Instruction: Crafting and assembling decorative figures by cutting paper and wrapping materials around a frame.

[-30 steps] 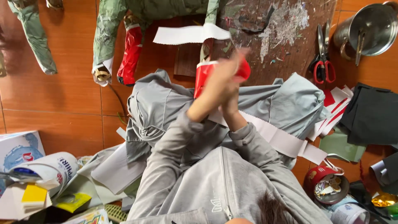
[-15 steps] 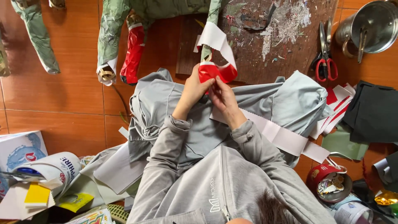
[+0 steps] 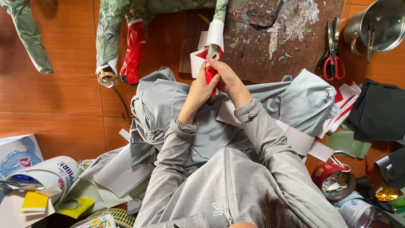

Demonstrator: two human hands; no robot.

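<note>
Both hands meet over the edge of a worn wooden board [image 3: 270,38]. My left hand [image 3: 199,90] and my right hand [image 3: 225,75] pinch a red and white paper strip [image 3: 198,59]. The strip is pressed around the lower end of a green paper-covered limb [image 3: 220,14] of a figure lying on the floor. The strip's white part [image 3: 215,33] curls round that limb just above my fingers. Another limb wrapped in red paper [image 3: 134,48] lies to the left, beside a green one [image 3: 106,38].
Red-handled scissors [image 3: 333,57] and a metal pot [image 3: 379,25] sit at the top right. Cut red and white strips [image 3: 346,101], dark cloth [image 3: 379,112] and an open tin [image 3: 333,181] lie at the right. Rolled printed paper [image 3: 46,173] and scraps sit at the lower left.
My hands have moved forward from above my lap to the green limb. The loose white strip that waved above them is now wrapped against that limb.
</note>
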